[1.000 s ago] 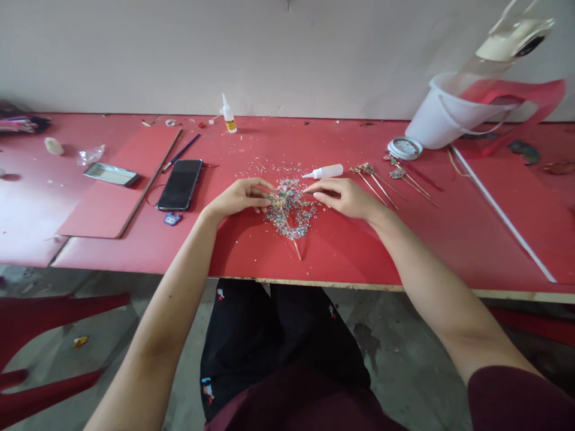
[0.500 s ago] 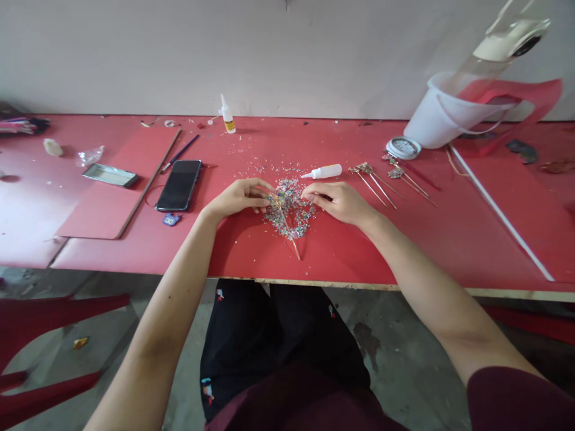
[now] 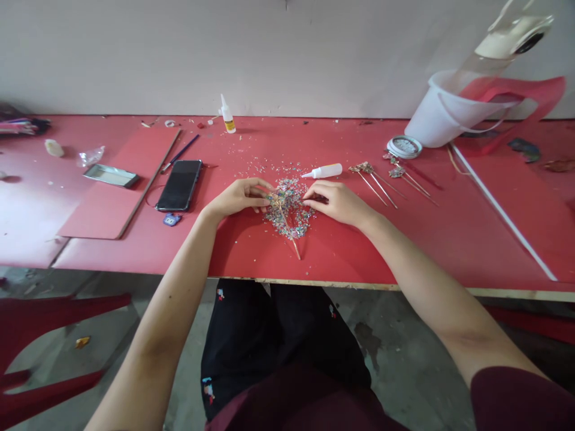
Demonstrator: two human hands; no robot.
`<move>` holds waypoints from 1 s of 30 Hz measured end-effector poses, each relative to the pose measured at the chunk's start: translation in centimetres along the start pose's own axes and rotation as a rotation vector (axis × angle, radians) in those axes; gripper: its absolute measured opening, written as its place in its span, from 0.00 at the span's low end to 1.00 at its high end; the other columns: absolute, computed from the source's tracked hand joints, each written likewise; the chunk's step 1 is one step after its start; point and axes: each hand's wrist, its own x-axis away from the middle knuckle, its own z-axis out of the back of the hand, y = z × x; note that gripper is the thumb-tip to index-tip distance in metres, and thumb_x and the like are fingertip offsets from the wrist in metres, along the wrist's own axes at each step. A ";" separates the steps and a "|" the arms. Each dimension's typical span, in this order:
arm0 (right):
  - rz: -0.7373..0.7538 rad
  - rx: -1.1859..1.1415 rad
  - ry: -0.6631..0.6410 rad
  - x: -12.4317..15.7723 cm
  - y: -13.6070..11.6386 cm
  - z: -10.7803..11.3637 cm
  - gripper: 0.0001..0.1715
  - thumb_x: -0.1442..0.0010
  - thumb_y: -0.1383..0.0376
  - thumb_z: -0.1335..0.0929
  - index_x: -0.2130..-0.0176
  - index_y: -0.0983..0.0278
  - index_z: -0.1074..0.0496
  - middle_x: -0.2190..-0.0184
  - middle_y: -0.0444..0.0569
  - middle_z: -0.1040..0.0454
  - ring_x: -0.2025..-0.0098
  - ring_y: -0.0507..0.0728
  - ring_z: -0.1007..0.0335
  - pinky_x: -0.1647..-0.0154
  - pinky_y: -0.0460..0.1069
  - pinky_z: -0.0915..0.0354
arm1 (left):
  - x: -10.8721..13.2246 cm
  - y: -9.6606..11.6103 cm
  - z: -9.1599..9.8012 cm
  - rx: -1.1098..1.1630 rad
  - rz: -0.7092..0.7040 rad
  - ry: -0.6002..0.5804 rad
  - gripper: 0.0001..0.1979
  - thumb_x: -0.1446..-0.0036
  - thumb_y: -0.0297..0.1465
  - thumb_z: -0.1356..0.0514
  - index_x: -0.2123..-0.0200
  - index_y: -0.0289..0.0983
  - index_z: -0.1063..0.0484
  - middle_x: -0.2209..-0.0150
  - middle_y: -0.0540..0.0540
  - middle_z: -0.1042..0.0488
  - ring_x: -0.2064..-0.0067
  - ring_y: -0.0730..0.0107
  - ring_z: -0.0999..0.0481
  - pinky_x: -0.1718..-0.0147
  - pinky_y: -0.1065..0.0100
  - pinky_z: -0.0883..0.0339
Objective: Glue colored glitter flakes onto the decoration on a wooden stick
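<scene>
My left hand (image 3: 242, 196) pinches the ornamented top of a gold-coloured hairpin (image 3: 287, 227), whose long prongs point down toward the table's front edge. Beneath the hairpin lies a loose pile of small multicoloured glittering chips (image 3: 302, 222). At the pile's right side is my right hand (image 3: 331, 200), its fingers bent and thumb and fingertips close together by the chips. Whether a chip is between those fingertips is too small to make out. Just behind my right hand a white glue bottle (image 3: 327, 172) lies on its side, nozzle toward the pile.
Several finished-looking hairpins (image 3: 369, 170) lie to the right, near a small round tin (image 3: 404, 146) and a white bucket (image 3: 433, 114). On the left are a phone (image 3: 179, 185), a brush (image 3: 180, 152) and a shallow rectangular box (image 3: 111, 175). A second glue bottle (image 3: 227, 117) stands at the back.
My right hand has shifted very slightly right, and its fingertips have dipped a little toward the chips. My left hand and the hairpin stay in place.
</scene>
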 end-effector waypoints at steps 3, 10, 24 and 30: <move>0.042 0.000 -0.010 0.0 -0.2 0.0 0.10 0.37 0.60 0.35 0.65 0.62 0.27 0.64 0.51 0.27 0.60 0.57 0.30 0.55 0.55 0.34 | 0.0 0.0 0.0 0.002 0.001 -0.003 0.17 0.48 0.31 0.33 0.55 0.33 0.28 0.63 0.43 0.22 0.68 0.72 0.22 0.70 0.72 0.27; 0.062 -0.023 -0.046 0.1 0.0 -0.3 0.12 0.36 0.58 0.35 0.63 0.62 0.26 0.62 0.51 0.27 0.60 0.57 0.30 0.55 0.54 0.34 | 0.0 -0.1 0.0 -0.004 -0.013 -0.009 0.17 0.48 0.31 0.33 0.55 0.33 0.28 0.64 0.43 0.22 0.68 0.72 0.21 0.70 0.72 0.27; 0.044 -0.024 0.057 -0.4 -0.2 -1.7 0.10 0.36 0.62 0.36 0.59 0.60 0.25 0.59 0.52 0.27 0.56 0.58 0.31 0.51 0.56 0.34 | 0.0 -0.1 0.2 0.002 -0.016 -0.014 0.18 0.48 0.32 0.33 0.54 0.33 0.28 0.62 0.42 0.22 0.67 0.71 0.21 0.69 0.72 0.26; 0.023 -0.038 0.056 -0.1 -0.1 -1.0 0.09 0.37 0.63 0.36 0.62 0.63 0.27 0.61 0.52 0.26 0.59 0.57 0.30 0.56 0.54 0.34 | -0.1 -0.2 0.2 0.008 -0.009 -0.013 0.17 0.48 0.31 0.33 0.54 0.33 0.28 0.63 0.42 0.22 0.68 0.72 0.21 0.70 0.73 0.26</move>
